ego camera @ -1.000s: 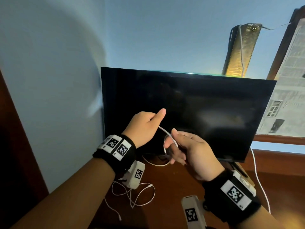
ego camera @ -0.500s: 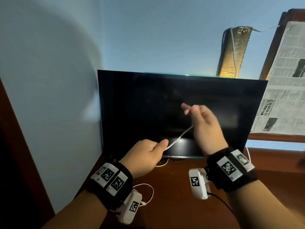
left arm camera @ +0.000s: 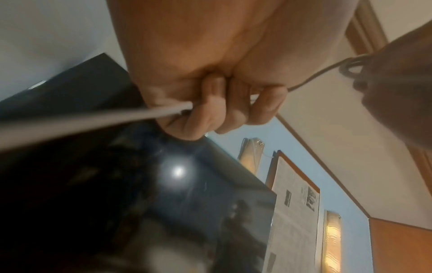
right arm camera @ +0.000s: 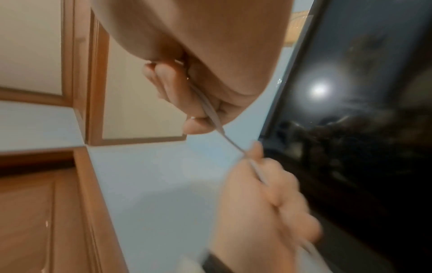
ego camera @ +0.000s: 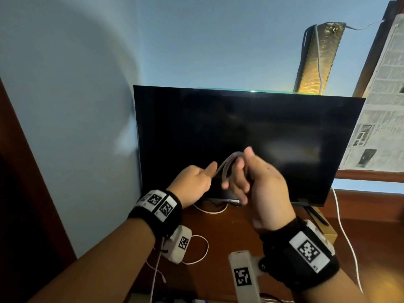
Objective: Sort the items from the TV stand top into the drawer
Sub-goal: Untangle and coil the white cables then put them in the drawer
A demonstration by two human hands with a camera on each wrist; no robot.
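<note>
Both hands, left [ego camera: 193, 185] and right [ego camera: 260, 189], pinched a white cable [ego camera: 227, 164] before the television [ego camera: 262, 132]. Below the grip lay a brown wooden counter [ego camera: 225, 235]; blue walls [ego camera: 76, 88] surrounded it.

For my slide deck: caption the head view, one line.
Both hands, left and right, hold a white cable looped before the dark TV.

Right wrist cam: both hands on one thin white cable [right arm camera: 230, 143], TV screen [right arm camera: 364, 114] at right.

Right hand [right arm camera: 198, 73] up top, fingers curled, pinching the cable. It runs taut and diagonal down to the left hand [right arm camera: 261, 206], gripped in a fist, blurred. Screen is dark with a round light glare. Blue wall [right arm camera: 145, 184] behind, wood-framed panels [right arm camera: 77, 77] at left.
</note>
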